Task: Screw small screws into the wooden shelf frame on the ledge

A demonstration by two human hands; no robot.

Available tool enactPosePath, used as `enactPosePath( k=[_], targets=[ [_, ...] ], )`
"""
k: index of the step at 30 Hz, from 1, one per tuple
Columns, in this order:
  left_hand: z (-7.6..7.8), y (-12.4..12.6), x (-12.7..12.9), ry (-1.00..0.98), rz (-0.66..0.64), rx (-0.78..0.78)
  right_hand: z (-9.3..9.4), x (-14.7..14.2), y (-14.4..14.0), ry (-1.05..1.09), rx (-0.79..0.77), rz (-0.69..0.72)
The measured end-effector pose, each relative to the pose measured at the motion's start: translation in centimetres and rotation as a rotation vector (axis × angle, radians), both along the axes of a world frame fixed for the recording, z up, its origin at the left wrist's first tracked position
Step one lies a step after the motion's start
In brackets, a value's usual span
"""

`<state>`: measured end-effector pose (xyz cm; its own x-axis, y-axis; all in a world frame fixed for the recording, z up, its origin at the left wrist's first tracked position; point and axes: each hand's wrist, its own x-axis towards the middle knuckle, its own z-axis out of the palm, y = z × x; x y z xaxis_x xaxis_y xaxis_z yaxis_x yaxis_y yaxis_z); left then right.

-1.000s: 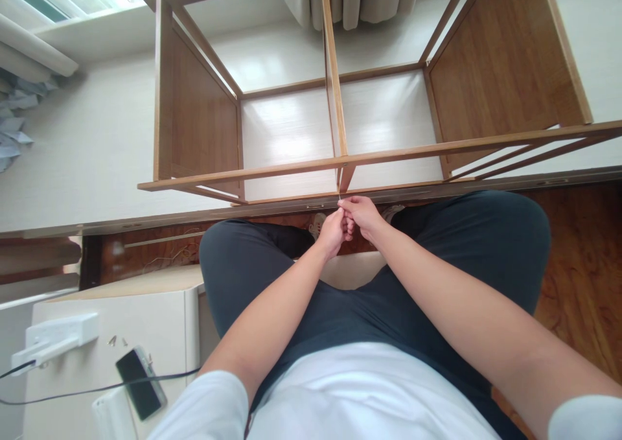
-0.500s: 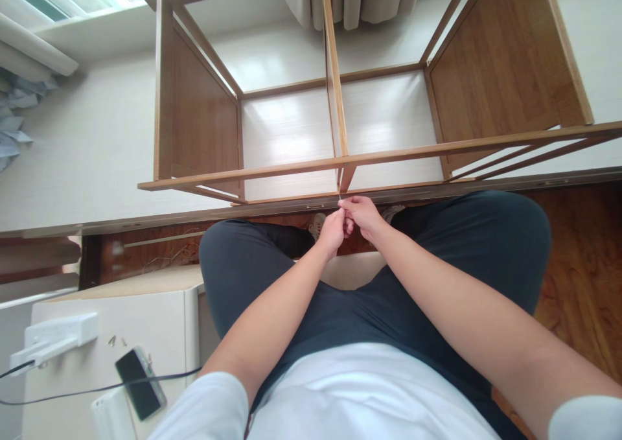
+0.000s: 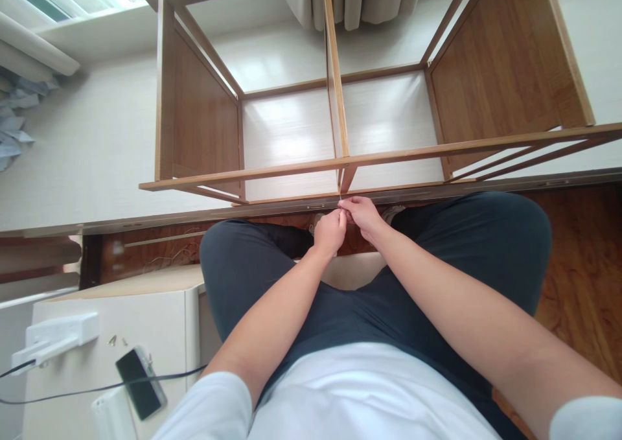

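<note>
- Pinching a tiny metal fastener (image 3: 341,199), both hands: left hand (image 3: 329,231) & right hand (image 3: 362,213) closed on it.
- Brown wooden shelf frame (image 3: 340,161) stands assembled; fastener at lower rail prob. not seated yet.

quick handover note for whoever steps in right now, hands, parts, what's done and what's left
Left hand and right hand meet at the near edge of the wooden frame, pinching a small thin metal piece, too small to identify.
Frame stands assembled with a centre divider.
Loose screws and a phone lie on the white box to the left.
The small piece is not yet seated.
</note>
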<state>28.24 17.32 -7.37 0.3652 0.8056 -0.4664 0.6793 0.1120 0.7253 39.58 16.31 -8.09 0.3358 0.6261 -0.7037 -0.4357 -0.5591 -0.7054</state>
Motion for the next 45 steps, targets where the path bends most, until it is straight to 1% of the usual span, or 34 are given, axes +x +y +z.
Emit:
enactPosePath(
  k=[2,6,8,10,13,15,17,19,20,22,24,26,29,31,34,39,43,45],
  targets=[
    [0.4,0.1,0.1,0.067,-0.008,0.014,0.1,0.0,0.0,-0.010,0.002,-0.004],
    [1.0,0.1,0.4,0.146,0.016,0.035,-0.1,-0.1,0.0,-0.046,0.007,0.018],
    [1.3,0.0,0.5,0.198,-0.008,0.068,-0.3,0.0,0.0,-0.072,0.013,0.031],
    [1.7,0.0,0.6,0.298,-0.084,0.104,-0.6,0.0,-0.1,-0.093,0.019,0.043],
    [2.2,0.1,0.7,0.455,-0.240,0.139,-0.8,0.0,-0.1,-0.101,0.029,0.045],
    [2.2,0.3,0.5,0.476,-0.284,0.150,-0.9,0.1,-0.1,-0.103,0.033,0.034],
    [1.7,0.3,0.1,0.388,-0.266,0.143,-0.8,0.1,-0.1,-0.101,0.038,0.026],
    [0.8,0.2,-0.2,0.177,-0.190,0.092,-0.6,0.1,-0.1,-0.089,0.050,0.027],
    [0.2,0.1,-0.3,0.039,-0.126,0.040,-0.5,0.1,-0.2,-0.077,0.058,0.030],
    [-0.9,-0.3,-0.2,-0.242,0.047,-0.115,-0.3,0.0,-0.2,-0.043,0.064,0.042],
    [-1.8,-0.7,0.2,-0.453,0.227,-0.290,-0.2,-0.1,-0.2,-0.004,0.059,0.048],
    [-2.2,-0.9,0.6,-0.596,0.368,-0.457,-0.1,-0.2,-0.3,0.019,0.047,0.039],
    [-2.2,-0.8,0.8,-0.746,0.484,-0.692,0.0,-0.2,-0.3,0.020,0.030,0.027],
    [-2.0,-0.6,0.6,-0.811,0.518,-0.810,0.1,-0.2,-0.3,0.022,0.026,0.028],
    [-1.6,-0.4,0.4,-0.863,0.544,-0.892,0.2,-0.2,-0.2,0.028,0.030,0.027],
    [-1.2,-0.3,0.4,-0.885,0.543,-0.914,0.1,-0.1,-0.2,0.017,0.020,0.029],
    [-1.4,-0.2,0.5,-0.896,0.519,-0.904,0.3,-0.1,-0.2,0.036,0.018,0.030],
    [-1.6,-0.2,0.5,-0.867,0.522,-0.879,0.4,-0.1,-0.1,0.042,0.016,0.027]
  ],
)
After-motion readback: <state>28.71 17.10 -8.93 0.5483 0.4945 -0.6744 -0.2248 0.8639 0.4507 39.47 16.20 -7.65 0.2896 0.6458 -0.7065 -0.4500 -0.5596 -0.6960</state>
